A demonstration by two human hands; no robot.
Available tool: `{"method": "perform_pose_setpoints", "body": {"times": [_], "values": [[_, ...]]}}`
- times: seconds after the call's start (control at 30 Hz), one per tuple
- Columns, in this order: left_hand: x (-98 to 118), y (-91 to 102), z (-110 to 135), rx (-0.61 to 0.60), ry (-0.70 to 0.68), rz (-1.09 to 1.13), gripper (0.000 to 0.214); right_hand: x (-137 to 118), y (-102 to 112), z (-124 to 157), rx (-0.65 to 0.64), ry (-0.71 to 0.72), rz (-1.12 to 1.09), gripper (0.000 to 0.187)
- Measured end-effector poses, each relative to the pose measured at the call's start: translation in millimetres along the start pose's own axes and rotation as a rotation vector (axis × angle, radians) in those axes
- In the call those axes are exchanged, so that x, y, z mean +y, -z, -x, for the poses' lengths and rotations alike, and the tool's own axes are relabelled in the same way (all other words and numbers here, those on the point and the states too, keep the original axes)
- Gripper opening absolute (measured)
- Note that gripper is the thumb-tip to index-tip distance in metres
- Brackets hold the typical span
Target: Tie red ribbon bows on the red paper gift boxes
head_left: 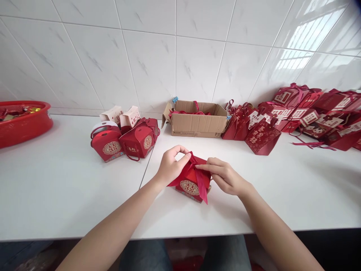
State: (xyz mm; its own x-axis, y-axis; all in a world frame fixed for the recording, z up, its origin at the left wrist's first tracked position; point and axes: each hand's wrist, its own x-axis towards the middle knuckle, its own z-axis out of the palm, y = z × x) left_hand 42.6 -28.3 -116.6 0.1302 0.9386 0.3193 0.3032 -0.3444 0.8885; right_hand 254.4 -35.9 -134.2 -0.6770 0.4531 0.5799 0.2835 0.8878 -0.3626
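Observation:
A small red gift box [190, 185] with a round gold emblem sits on the white table [70, 188] right in front of me. A dark red ribbon [200, 181] crosses its top and hangs down its front. My left hand [170, 165] pinches the ribbon at the top left of the box. My right hand [224, 175] pinches the ribbon from the right, its fingers pressed together at the knot.
Two red gift boxes [124, 142] and pale folded boxes stand at the back left. A cardboard carton [196, 123] with ribbons is behind the box. Several red gift boxes [304, 116] are heaped at the back right. A red basin [24, 126] sits far left.

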Motion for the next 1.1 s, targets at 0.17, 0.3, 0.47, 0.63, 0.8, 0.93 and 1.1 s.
{"method": "perform_pose_setpoints", "body": {"times": [0.17,0.3,0.47,0.63,0.8,0.93,1.1], "values": [[-1,-0.1,-1,0.03,0.005,-0.021,0.016,-1,-2,0,0.029,-0.019,0.014,0.046],[-1,-0.4,-2,0.016,-0.003,-0.022,0.016,-1,-4,0,0.103,-0.041,0.027,0.044],[0,-1.3,-1,0.023,-0.02,-0.018,0.016,2,-4,2,0.083,-0.003,0.027,0.048],[0,-1.4,-1,0.033,-0.053,-0.029,0.014,3,-4,3,0.039,-0.009,0.018,0.049],[-3,-2.3,-1,0.025,-0.025,-0.018,0.015,0,-4,0,0.077,-0.028,0.075,0.05],[-7,-3.5,-1,-0.026,0.012,0.039,0.014,0,-4,-1,0.121,-0.035,0.098,0.048],[-11,-3.7,-2,-0.101,0.029,0.137,0.015,2,-3,-1,0.077,-0.014,0.116,0.052]]}}
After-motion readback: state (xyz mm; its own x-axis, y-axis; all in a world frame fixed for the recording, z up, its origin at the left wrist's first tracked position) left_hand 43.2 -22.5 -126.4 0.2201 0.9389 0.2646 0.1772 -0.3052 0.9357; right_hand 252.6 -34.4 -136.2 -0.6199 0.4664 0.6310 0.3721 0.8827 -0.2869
